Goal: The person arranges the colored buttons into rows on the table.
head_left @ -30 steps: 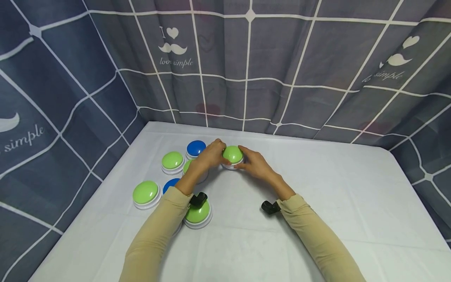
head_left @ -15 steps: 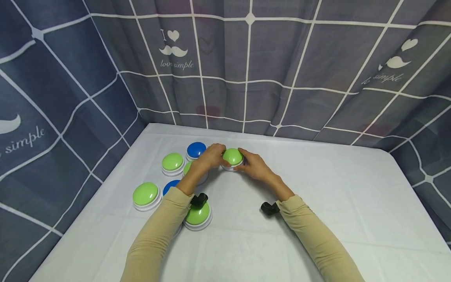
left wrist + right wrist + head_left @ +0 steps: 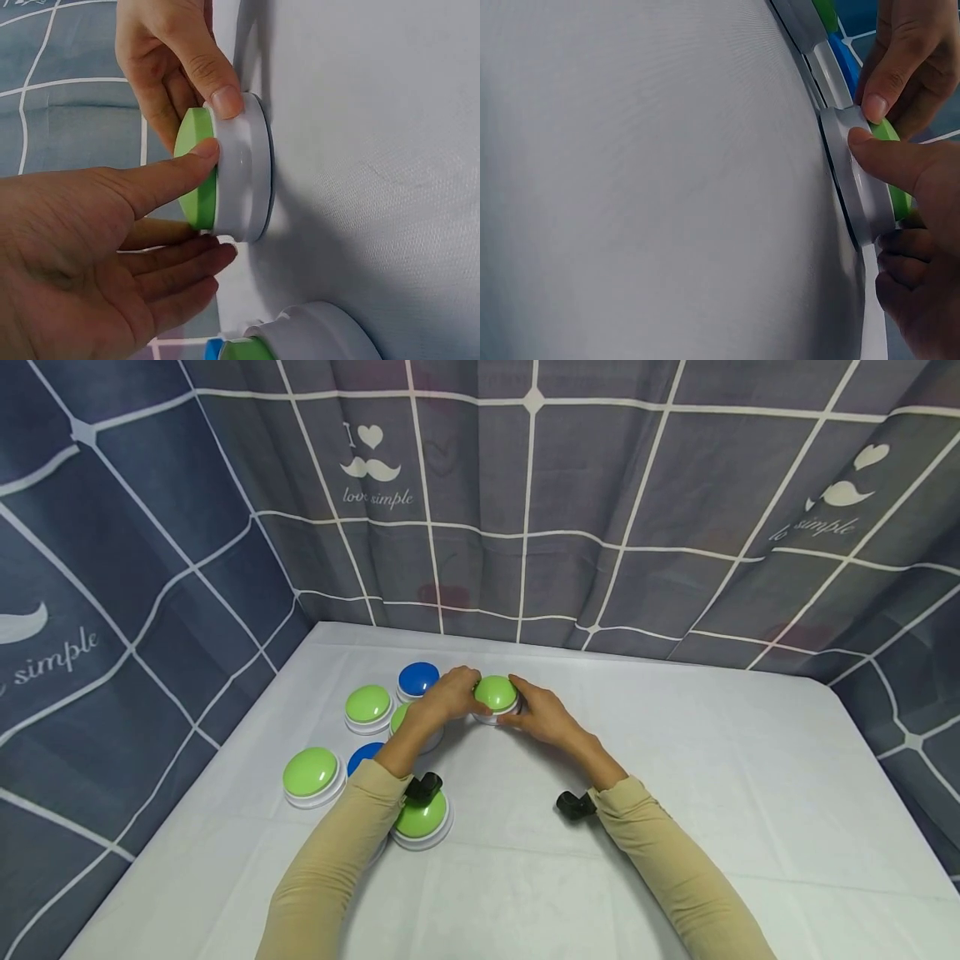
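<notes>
Near the back of the white table, a green-domed push button with a white base (image 3: pixel 495 693) sits between both hands. My left hand (image 3: pixel 453 695) grips it from the left, its thumb on the edge where dome meets base, as the left wrist view shows. From the right side my right hand (image 3: pixel 546 714) holds the same button, thumb (image 3: pixel 877 156) against the white base and fingers around the far side. The base's underside is right at the cloth, dome facing up. Just left of the left hand stands a blue button (image 3: pixel 417 678).
More buttons stand at the left: green ones (image 3: pixel 367 703) (image 3: pixel 310 772), another green one (image 3: pixel 422 817) near the left forearm, and a blue one (image 3: pixel 364 753) partly covered by the sleeve. A dark grid-patterned curtain (image 3: pixel 480 568) hangs behind the table (image 3: pixel 750 793).
</notes>
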The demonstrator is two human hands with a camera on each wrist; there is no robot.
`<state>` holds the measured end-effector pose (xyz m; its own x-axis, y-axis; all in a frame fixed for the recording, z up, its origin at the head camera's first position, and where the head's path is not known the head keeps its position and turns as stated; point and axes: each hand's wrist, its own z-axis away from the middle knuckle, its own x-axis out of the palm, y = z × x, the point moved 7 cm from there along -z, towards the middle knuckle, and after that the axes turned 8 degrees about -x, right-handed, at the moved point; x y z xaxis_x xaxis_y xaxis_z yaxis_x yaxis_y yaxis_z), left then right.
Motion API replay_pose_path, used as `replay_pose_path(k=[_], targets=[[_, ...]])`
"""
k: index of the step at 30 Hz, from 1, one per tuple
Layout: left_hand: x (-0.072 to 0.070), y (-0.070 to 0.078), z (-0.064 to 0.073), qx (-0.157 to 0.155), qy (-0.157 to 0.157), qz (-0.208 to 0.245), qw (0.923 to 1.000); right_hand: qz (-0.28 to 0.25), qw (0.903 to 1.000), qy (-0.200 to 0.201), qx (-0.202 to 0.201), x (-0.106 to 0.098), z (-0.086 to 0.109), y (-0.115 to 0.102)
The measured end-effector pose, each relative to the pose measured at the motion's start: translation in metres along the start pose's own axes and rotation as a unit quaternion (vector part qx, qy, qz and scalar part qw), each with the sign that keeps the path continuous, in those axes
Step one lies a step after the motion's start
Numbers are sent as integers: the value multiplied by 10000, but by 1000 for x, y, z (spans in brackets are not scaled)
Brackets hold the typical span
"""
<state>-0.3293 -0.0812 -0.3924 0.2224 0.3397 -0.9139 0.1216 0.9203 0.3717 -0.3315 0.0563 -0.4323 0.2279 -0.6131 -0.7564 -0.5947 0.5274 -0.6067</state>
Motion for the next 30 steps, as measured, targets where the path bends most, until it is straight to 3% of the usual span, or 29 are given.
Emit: replay_pose_path(k=[9,16,23,27,30], targets=[[-8,-4,12,-75,2,61,10000,143,9997,174,47,-9,5,-5],[-24,-2,35,46,246,-22,9997,52,9995,303,51,-18,10,-17],[-45,-1,75,38,566,-276,9980,-48,9993,304,-235,-22,18,-47],[-54,-3,107,94,849,-351,9957,-255,9982,160,-512,-21,25,-71],[-54,-8,134,145,964,-216,9950,-322,9971,-28,-695,-16,31,-86]])
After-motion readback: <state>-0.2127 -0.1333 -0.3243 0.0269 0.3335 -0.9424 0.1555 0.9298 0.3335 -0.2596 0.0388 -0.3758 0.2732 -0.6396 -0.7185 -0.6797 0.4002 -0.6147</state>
